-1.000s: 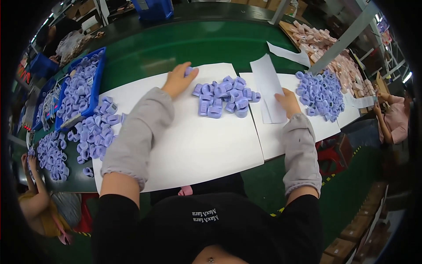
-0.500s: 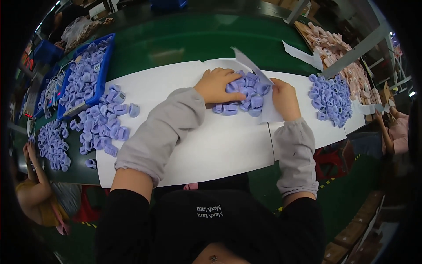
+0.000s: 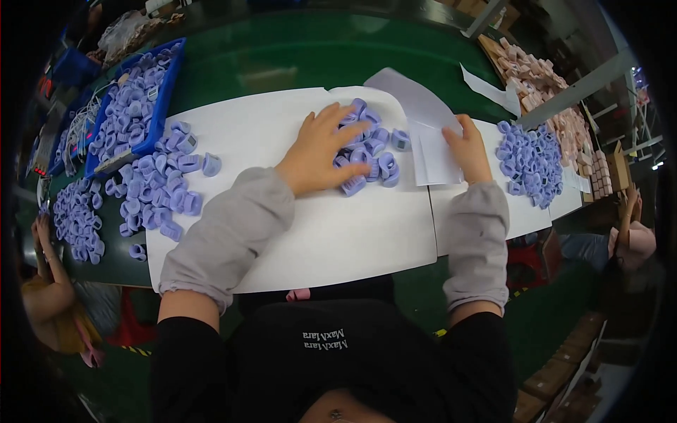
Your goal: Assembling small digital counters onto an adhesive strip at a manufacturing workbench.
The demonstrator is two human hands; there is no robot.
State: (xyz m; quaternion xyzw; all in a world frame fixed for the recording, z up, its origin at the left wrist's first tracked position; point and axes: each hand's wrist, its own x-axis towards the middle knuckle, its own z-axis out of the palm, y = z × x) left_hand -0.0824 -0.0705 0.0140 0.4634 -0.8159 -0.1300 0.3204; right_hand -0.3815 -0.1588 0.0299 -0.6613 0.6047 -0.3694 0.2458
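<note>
L hand (image 3: 321, 151), fingers spread wide, gripping nothing visible, is over L edge of 1 pile of lilac ring-shaped plastic pcs. (image 3: 375, 146) (overlapped, qty. unclear). R hand (image 3: 468, 149) pinches 1 bent white paper sheet (image 3: 431, 154), R of pile; 1 blue plastic bin (image 3: 168, 93), well L of pile.

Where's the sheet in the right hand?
Head view, right of centre: the white sheet is held at its right edge by the right hand, just right of the middle heap of purple pieces.
</note>
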